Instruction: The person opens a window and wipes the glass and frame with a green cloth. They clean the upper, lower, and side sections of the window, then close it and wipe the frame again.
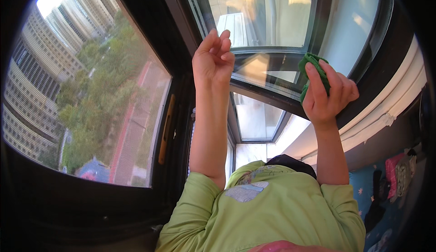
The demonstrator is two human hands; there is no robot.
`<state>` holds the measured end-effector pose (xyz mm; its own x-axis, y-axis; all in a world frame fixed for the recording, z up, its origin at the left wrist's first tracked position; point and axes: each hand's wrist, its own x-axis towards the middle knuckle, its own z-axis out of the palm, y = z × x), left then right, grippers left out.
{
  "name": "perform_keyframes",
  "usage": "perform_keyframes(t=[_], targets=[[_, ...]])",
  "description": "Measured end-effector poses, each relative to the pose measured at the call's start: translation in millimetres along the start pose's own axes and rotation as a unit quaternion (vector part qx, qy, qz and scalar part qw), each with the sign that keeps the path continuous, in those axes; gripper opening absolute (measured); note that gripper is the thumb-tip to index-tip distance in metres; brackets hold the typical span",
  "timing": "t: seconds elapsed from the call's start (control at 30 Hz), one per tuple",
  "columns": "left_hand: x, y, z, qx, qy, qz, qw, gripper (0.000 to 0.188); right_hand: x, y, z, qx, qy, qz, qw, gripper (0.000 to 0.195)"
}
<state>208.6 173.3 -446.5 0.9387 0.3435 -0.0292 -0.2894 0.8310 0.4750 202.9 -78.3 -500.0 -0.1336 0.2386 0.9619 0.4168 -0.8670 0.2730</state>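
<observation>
My right hand grips a folded green cloth against the dark frame and lower glass of a window sash at the right of centre. Raised at the centre is my left hand, palm towards me, fingers loosely curled and nothing visible in it. It is in front of a dark window frame; whether it touches the frame cannot be told. Behind both hands is the large glass pane, with reflections on it.
A mesh screen fills the left, with trees and tall buildings beyond. Beside it is a tan handle. A smaller window lies below the sash. White curtain hangs at right, above folded clothes on blue patterned fabric.
</observation>
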Motion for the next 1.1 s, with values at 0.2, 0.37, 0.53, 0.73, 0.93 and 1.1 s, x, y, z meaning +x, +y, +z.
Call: perform_keyframes(t=[0.2, 0.37, 0.53, 0.73, 0.93, 1.1], targets=[[-4, 0, 6, -0.013, 0.016, 0.005, 1.0, 0.011, 0, -1, 0, 0.003, 0.006, 0.001, 1.0, 0.035], [-7, -4, 4, -0.009, 0.008, -0.007, 1.0, 0.011, 0, 0, 0, 0.001, 0.003, 0.002, 1.0, 0.034], [-1, 0, 4, 0.005, 0.004, 0.012, 1.0, 0.018, 1, -1, 1, -0.004, 0.01, -0.002, 1.0, 0.035], [-7, 0, 7, 0.001, 0.015, 0.012, 1.0, 0.011, -1, -1, -2, 0.006, -0.002, -0.002, 1.0, 0.034], [-8, -2, 6, 0.004, 0.013, 0.01, 1.0, 0.011, -3, -1, -1, 0.005, -0.003, -0.003, 1.0, 0.033], [-12, -3, 7, 0.007, 0.013, 0.012, 1.0, 0.011, -1, -2, -2, 0.001, -0.007, -0.004, 1.0, 0.032]])
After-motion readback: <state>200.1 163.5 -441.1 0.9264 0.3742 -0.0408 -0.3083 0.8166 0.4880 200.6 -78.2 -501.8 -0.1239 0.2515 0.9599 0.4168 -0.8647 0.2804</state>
